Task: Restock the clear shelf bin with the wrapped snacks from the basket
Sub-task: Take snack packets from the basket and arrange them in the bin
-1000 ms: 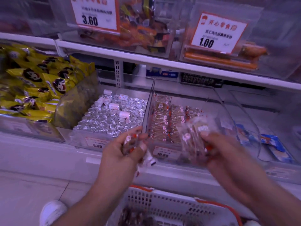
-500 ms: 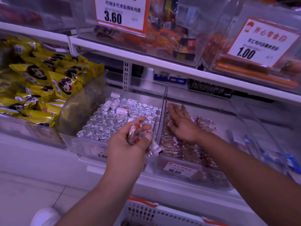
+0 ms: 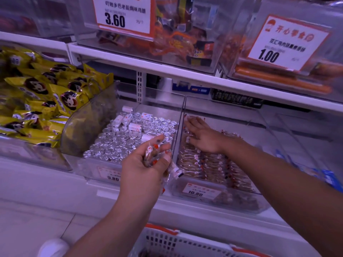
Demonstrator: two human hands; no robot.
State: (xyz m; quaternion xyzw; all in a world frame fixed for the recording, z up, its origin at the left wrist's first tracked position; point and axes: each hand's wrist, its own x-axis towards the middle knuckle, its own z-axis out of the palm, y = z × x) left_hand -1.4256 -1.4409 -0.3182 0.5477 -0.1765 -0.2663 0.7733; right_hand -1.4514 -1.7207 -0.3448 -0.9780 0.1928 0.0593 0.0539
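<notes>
left hand point(image 3: 146, 164) grips wrapped snacks point(image 3: 155, 158) | right hand point(image 3: 202, 136) flat in clear bin point(image 3: 219, 199) | tag "10.80" point(image 3: 201, 191)

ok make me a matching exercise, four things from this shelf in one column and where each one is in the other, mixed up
Things:
1. yellow packs
2. foil cups
3. left hand
4. basket

Places:
A. bottom edge, below the shelf
B. bin with the 9.80 tag
C. far left bin
D. in front of the bins, gripping wrapped snacks

Pairs: 1-C, 2-B, 3-D, 4-A
</notes>
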